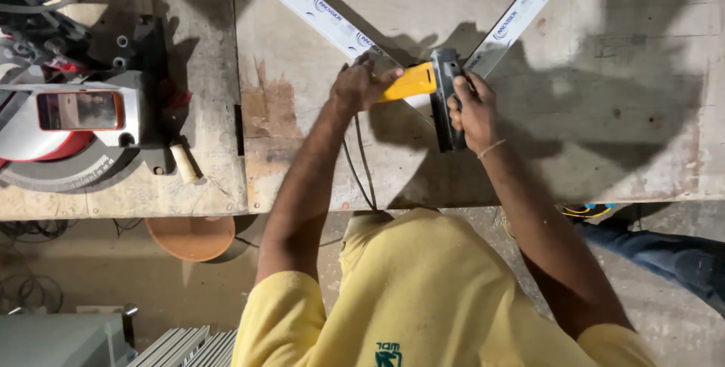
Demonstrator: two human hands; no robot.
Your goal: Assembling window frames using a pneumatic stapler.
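1. Two white strips meet at a corner near the middle of the desk [619,148]. The left strip [317,8] runs up and away to the left; the right strip [521,12] runs up and away to the right. Together they form a V that opens away from the person.
2. A yellow and black tool [434,87] sits right on that corner. Its yellow part points left, toward the left hand; its black body runs lengthwise toward the person, crossing the joint.
3. The left hand [359,84] lies on the end of the left strip, its fingers [377,72] curled and touching the yellow part of the tool. Whether they grip the tool or only press down cannot be told.
4. The right hand [472,110] is clenched around the black body of the tool, with the fingers wrapped over its right side. Both hands are at the joint; neither is clearly nearer.
5. Both strips are flat, long and narrow, white with small blue print repeated along their length. Their meeting ends are hidden under the tool and hands.
6. A thin dark cable [362,171] runs from the tool area back over the desk edge toward the person.
7. A mitre saw [68,118] stands well apart at the left of the desk.
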